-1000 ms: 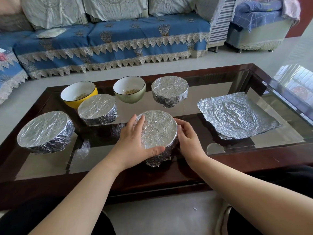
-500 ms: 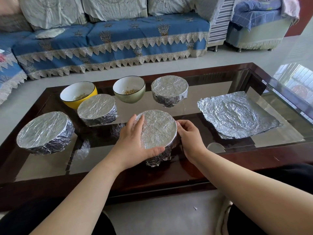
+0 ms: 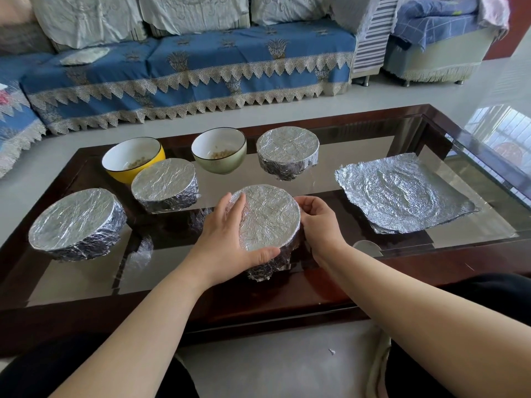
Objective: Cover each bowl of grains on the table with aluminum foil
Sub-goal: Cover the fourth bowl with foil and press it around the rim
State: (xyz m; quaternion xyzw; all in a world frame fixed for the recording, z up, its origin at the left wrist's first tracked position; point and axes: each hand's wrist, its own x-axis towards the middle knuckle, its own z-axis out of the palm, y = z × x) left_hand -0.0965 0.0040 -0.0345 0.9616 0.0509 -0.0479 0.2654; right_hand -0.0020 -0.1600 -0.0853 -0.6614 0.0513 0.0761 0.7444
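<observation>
A foil-covered bowl [image 3: 270, 219] stands near the front of the glass table. My left hand [image 3: 227, 239] wraps its left side, thumb along the near rim. My right hand [image 3: 319, 222] grips the foil at its right rim with curled fingers. Three more foil-covered bowls sit at the left [image 3: 76, 222], the middle left [image 3: 163, 183] and the back [image 3: 287, 150]. A yellow bowl [image 3: 132, 159] and a green bowl [image 3: 219, 153] with grains stand uncovered at the back. Loose crumpled foil sheets [image 3: 402, 193] lie flat on the right.
The table [image 3: 373, 285] has a dark wooden frame around a glass top. A blue-covered sofa [image 3: 186, 70] runs behind it across a strip of pale floor. An armchair [image 3: 436, 38] stands at the back right. My dark-clothed knees are below the table's front edge.
My right hand's fingers have curled in against the bowl's right rim, pressing the foil there. The left hand has kept its hold.
</observation>
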